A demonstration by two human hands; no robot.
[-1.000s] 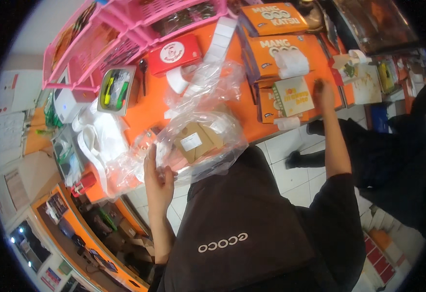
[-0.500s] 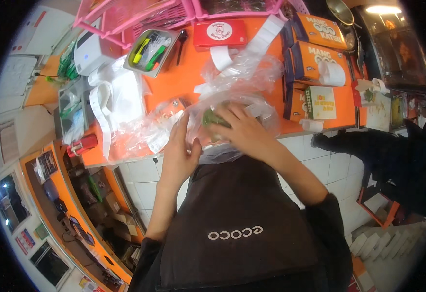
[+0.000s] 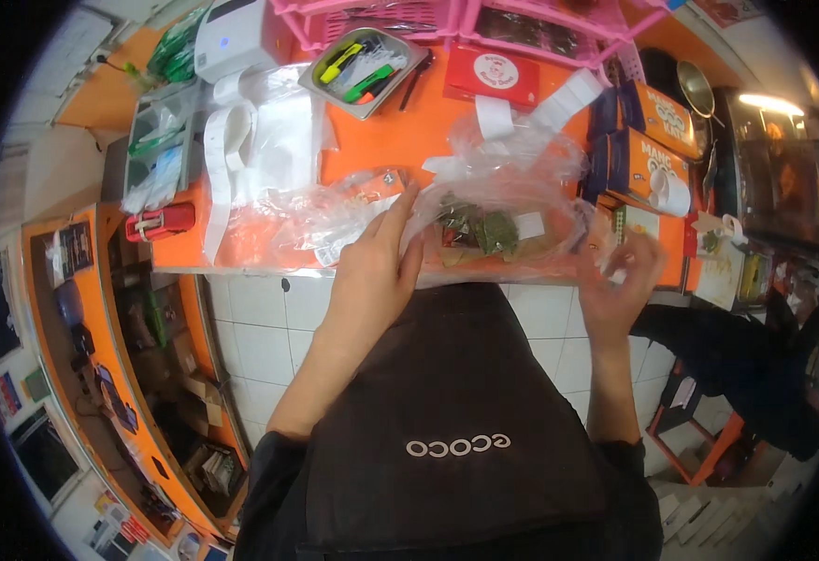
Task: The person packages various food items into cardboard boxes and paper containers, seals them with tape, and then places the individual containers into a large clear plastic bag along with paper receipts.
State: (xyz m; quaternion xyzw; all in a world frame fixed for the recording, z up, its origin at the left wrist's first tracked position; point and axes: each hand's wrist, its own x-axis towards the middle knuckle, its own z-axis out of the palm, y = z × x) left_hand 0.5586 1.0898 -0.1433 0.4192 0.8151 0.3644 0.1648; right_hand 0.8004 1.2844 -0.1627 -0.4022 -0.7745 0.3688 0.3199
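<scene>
A clear plastic bag [image 3: 545, 251] lies at the front edge of the orange counter, its mouth spread toward me. Green leafy bundles [image 3: 496, 232] show inside it, beside a small white piece [image 3: 529, 224]. My left hand [image 3: 377, 266] is at the bag's left side, fingers long and together, with the film between them and the thumb. At the right side my right hand [image 3: 623, 280] has curled fingers that pinch the edge of the film; the fingertips are slightly blurred.
Left of the bag lie crumpled clear plastic [image 3: 307, 224], white paper strips [image 3: 232, 154] and a red stapler-like tool [image 3: 160, 222]. A metal tray of markers [image 3: 363, 75], a red box [image 3: 491, 75] and pink baskets [image 3: 400, 21] stand behind. Orange-and-blue boxes [image 3: 648, 159] are stacked at right.
My right hand has come out of the bag, off the greens, and moved right to the bag's edge. My left hand has tilted inward against the bag. The view has shifted.
</scene>
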